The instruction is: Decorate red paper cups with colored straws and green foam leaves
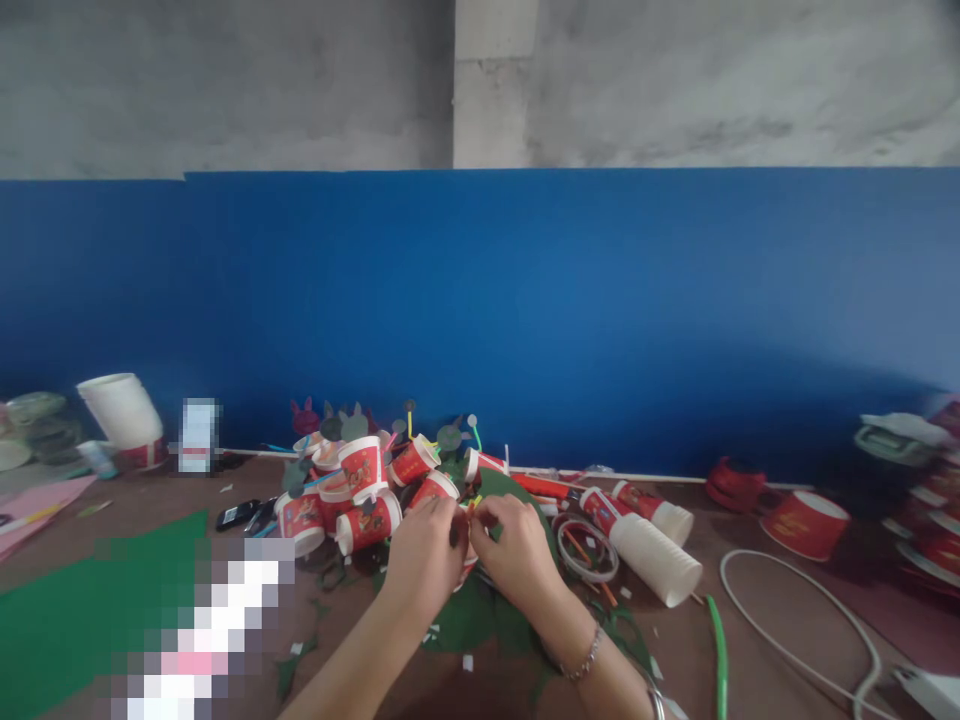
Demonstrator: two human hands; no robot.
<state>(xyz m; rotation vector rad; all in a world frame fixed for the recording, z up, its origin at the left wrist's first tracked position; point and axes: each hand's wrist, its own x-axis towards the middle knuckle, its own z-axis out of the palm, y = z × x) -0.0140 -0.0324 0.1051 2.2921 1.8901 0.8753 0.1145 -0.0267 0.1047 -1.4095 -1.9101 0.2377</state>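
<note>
Above the middle of the table, my left hand (427,550) and my right hand (517,545) meet fingertip to fingertip, both closed. Between them shows part of a red and white paper cup (466,570), mostly hidden behind the fingers of my left hand. A short yellow straw end (475,502) sticks up at the fingertips of my right hand. Just beyond lies a heap of red and white paper cups (369,522), several bearing bent straws and grey paper animal heads (355,424). Green paper scraps (457,625) lie under my hands.
Right of my hands are a roll of white tape or cord (587,548), a stack of nested paper cups (652,555), a green tube (718,650) and a white cable (810,570). Green sheets (112,610) lie left. A blue wall panel (480,300) stands behind the table.
</note>
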